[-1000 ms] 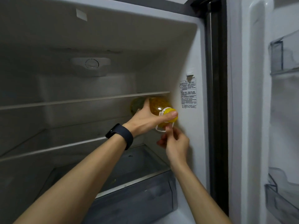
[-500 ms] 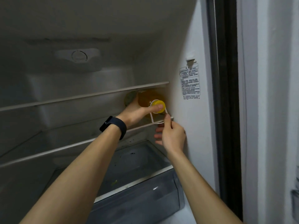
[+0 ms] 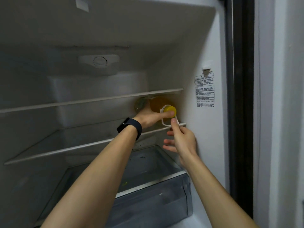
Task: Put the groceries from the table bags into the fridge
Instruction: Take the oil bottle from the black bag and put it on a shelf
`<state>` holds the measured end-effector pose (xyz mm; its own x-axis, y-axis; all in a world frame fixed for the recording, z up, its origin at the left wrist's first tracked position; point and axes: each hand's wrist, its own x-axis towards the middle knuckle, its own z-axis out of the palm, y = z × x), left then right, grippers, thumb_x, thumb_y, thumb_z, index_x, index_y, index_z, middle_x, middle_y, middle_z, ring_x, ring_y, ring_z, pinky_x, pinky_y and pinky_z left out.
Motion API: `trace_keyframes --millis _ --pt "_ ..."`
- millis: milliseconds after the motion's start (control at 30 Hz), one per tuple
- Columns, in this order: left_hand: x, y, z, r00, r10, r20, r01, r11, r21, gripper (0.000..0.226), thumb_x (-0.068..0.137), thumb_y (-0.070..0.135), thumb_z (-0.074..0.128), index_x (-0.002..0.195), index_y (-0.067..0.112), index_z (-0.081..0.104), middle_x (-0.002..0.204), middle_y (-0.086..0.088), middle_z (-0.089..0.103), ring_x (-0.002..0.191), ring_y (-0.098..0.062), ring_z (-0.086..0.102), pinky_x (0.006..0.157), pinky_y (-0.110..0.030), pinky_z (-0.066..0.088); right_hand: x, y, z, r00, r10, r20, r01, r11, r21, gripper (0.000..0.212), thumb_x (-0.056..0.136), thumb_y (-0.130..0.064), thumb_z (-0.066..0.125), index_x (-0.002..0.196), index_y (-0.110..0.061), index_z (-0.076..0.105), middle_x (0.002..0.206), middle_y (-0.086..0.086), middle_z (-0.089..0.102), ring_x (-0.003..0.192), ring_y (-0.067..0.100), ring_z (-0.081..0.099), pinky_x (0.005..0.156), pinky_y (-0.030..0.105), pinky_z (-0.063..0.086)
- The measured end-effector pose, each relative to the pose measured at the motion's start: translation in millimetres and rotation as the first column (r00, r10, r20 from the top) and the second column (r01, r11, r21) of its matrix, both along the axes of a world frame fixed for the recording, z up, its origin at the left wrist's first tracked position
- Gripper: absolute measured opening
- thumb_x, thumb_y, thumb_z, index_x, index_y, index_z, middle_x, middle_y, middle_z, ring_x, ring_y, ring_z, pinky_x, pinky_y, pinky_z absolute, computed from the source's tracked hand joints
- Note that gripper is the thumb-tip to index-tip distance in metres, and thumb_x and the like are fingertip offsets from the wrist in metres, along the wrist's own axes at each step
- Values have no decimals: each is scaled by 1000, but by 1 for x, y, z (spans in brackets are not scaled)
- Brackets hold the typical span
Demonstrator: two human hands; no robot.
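Bottle [image 3: 158, 103] now lies further back on the middle shelf [image 3: 92, 143] vs 1 s ago, when its yellow cap [image 3: 169, 109] stuck out past the shelf's front edge. Left hand [image 3: 150, 118] went in w/ it, thumb now under the cap. Right hand [image 3: 182, 140] rose to the shelf edge, forefinger up against the white handle loop [image 3: 164, 122].

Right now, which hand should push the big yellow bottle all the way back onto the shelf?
Probably the left hand. It already wraps the oil bottle near the yellow cap, lying on the middle shelf. The right hand only pinches the white carry handle.
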<state>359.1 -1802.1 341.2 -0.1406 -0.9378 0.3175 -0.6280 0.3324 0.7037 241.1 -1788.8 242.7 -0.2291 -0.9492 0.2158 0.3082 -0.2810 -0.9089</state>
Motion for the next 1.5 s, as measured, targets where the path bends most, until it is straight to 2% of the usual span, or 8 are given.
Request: trace_keyframes --millis 133,267,433,600,967,1133,1300,1500 --pt "-1 8 -5 999 24 -41 -26 998 -58 69 78 51 78 133 24 46 114 12 55 103 -8 54 82 -22 38 2 -2 2 999 24 23 -24 1000 12 23 96 -38 64 97 -14 64 97 10 69 64 20 68 61 39 62" --pt "1 14 -4 999 42 -10 -42 995 -91 38 79 53 76 104 33 55 93 17 58 84 0 56 67 -16 39 -1 0 2 1000 24 -17 -24 999 28 25 98 -40 60 104 -16 63 100 8 69 71 23 71 64 41 63" --pt "2 21 0 999 52 -9 -53 987 -149 30 83 46 76 90 39 48 104 9 59 99 -13 58 85 -26 42 0 9 4 997 71 -7 -71 997 36 28 96 -39 63 109 -14 62 101 9 71 71 23 72 64 39 63" --pt "7 23 -2 995 87 50 -78 984 -160 55 84 51 72 129 24 53 125 3 62 116 -19 58 95 -31 45 0 17 6 995 102 -3 -101 994 46 29 97 -36 63 115 -14 60 102 8 72 69 23 71 65 38 63" --pt "25 53 -4 968 143 205 -106 978 -182 70 94 50 59 151 17 36 154 -5 42 139 -24 42 107 -30 36 -6 52 -11 977 -11 -211 3 999 -38 11 97 -21 63 107 -24 62 104 3 73 78 22 74 71 37 62" --pt "26 91 -33 938 206 277 -92 923 -374 54 95 43 56 145 26 45 149 -2 45 135 -23 43 107 -37 42 -16 89 -30 769 -283 -573 111 942 -317 20 97 -27 61 116 -35 64 113 -16 65 101 0 60 86 19 49" --pt "33 164 -109 898 344 274 -145 819 -555 51 92 40 55 142 29 48 146 3 48 135 -18 41 110 -36 37 -39 147 -76 520 -463 -718 26 849 -528 28 99 -28 57 125 -29 66 135 -9 59 126 9 49 103 11 27" --pt "35 257 -201 808 468 358 -281 840 -464 49 91 39 55 139 32 51 148 3 47 140 -21 36 113 -47 33 -71 213 -133 387 -463 -797 -119 832 -541 34 98 -35 51 126 -25 67 138 -6 60 136 17 44 114 27 31"
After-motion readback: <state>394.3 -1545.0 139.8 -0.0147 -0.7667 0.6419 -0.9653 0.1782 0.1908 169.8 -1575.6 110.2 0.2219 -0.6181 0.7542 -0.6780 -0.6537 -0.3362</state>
